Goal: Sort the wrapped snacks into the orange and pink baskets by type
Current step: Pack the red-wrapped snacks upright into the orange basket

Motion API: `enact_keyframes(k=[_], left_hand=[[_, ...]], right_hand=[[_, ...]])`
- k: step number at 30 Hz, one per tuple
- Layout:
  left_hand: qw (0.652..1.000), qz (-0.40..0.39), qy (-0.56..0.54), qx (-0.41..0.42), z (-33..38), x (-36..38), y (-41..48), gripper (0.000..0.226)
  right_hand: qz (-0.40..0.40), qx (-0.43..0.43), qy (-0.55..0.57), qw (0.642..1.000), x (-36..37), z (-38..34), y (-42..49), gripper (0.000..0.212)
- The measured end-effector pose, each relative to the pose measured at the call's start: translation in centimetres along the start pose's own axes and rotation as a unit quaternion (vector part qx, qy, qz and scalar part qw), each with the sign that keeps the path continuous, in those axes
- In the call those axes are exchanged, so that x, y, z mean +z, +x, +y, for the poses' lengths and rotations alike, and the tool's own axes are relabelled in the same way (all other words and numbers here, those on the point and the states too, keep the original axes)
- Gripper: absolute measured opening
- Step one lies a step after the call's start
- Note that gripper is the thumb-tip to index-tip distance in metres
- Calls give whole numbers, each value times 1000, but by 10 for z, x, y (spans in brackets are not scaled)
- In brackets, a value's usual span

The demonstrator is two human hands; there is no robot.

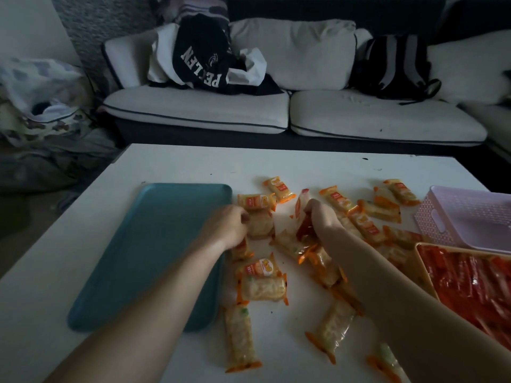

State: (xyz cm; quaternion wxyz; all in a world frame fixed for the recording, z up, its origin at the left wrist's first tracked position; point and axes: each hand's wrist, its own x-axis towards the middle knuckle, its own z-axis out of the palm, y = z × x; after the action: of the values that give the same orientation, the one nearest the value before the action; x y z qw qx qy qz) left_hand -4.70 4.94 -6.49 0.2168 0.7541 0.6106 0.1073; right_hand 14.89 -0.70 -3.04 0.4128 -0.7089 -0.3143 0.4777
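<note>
R hand (322, 217) pinches red packet (300, 206); L hand (228, 225) grips pale orange-ended snack (261, 226).

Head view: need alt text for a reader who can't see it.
Two bare hands sort wrapped snacks scattered on a white table: the left hand grips a pale packet, the right hand a red packet. A teal tray lies at left; a pink basket and an orange basket of red packets stand at right, a sofa behind.

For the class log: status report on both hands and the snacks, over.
Left hand grips a pale packet. Right hand grips a red packet. Orange basket holds red sachets; loose pale packets scattered on table. Nothing blocking.
</note>
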Motion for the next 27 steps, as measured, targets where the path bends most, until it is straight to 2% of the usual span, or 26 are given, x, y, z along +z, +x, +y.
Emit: enact_keyframes(k=[3, 6, 9, 11, 13, 16, 18, 19, 21, 22, 24, 27], left_hand=[[995, -84, 43, -21, 20, 7, 15, 52], [986, -94, 131, -43, 29, 14, 24, 65], [981, -111, 149, -59, 29, 20, 29, 82], [979, -121, 155, -51, 27, 23, 32, 87], [977, -115, 172, -50, 25, 23, 30, 90], [980, -47, 189, -37, 25, 19, 21, 90], [989, 16, 148, -17, 30, 13, 12, 79], [993, 40, 108, -11, 32, 10, 7, 73], [998, 62, -3, -14, 38, 3, -4, 69], [994, 61, -86, -17, 42, -1, -10, 71], [970, 41, -241, 5, 54, -12, -26, 69], [946, -22, -318, 56, 73, -16, -50, 50]], right_hand=[[7, -4, 5, 1000, 1, 1, 9, 27], [4, 7, 1, 1000, 5, 1, 12, 23], [-24, 11, 21, 999, 6, 0, 11, 28], [-42, 5, 21, 999, 6, -2, 8, 23], [-54, -18, 13, 998, 6, -4, 5, 24], [-64, -41, 3, 997, 3, -2, 0, 49], [-53, -44, 6, 998, -2, 1, -5, 55], [-44, -47, 20, 998, -4, 2, -9, 45], [-19, -59, 65, 996, -10, 2, -24, 9], [-5, -56, 89, 994, -12, 4, -28, 5], [12, -28, 138, 990, -19, 8, -38, 14], [-4, 8, 207, 978, -27, 10, -59, 18]])
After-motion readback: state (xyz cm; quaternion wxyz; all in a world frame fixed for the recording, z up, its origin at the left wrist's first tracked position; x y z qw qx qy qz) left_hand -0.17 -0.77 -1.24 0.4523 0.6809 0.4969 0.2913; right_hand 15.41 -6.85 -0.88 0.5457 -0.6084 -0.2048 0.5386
